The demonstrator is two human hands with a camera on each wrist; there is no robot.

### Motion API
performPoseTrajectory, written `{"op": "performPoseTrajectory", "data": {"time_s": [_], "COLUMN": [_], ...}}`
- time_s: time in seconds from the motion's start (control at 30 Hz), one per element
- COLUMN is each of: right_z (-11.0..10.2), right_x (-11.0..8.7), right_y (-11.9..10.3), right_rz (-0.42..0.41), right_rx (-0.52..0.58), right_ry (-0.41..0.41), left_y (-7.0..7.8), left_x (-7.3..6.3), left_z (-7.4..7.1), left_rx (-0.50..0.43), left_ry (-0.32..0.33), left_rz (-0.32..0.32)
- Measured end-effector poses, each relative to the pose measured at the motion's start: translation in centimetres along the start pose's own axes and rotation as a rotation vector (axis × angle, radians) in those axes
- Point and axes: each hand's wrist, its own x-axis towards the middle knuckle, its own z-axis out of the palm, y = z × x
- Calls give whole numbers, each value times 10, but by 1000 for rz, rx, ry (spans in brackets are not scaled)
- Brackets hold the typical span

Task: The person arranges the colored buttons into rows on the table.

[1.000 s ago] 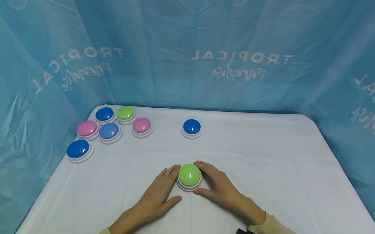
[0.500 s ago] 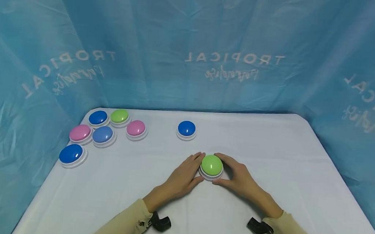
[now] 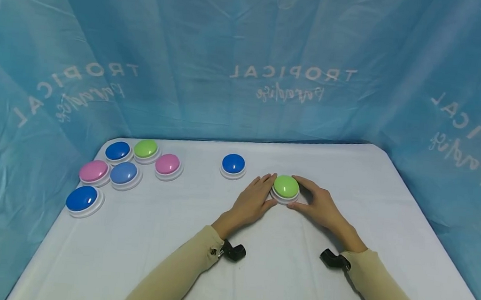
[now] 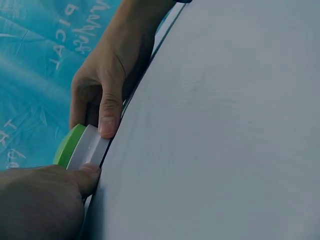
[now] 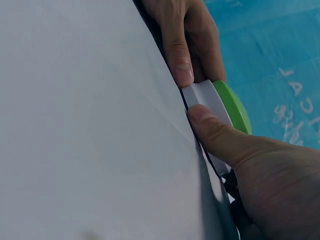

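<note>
The left hand (image 3: 253, 201) and right hand (image 3: 321, 207) pinch the green button (image 3: 286, 187) from either side, hiding its flanks; between them its round top faces up.

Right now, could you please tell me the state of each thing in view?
Held green button, dome up
Left hand, holding its left side
Right hand, holding its right side
Lone blue button, dome up, untouched
Six grouped buttons, dome up, untouched
Tablecloth, spread, lightly creased
Curtain, hanging, wrinkled
</note>
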Motion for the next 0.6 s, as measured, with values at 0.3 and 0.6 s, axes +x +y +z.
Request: {"op": "performPoseTrajectory", "data": {"time_s": [0.3,0.6], "right_z": [-7,-14], "right_x": [14,27], "right_y": [18,26], "right_rz": [22,68], "right_rx": [-21,-46], "right_ry": [49,89], "left_y": [0,-1], "left_x": [36,64], "left_z": [5,7], "left_rx": [24,-6], "left_ry": [-11,17], "left_rz": [-51,-72]}}
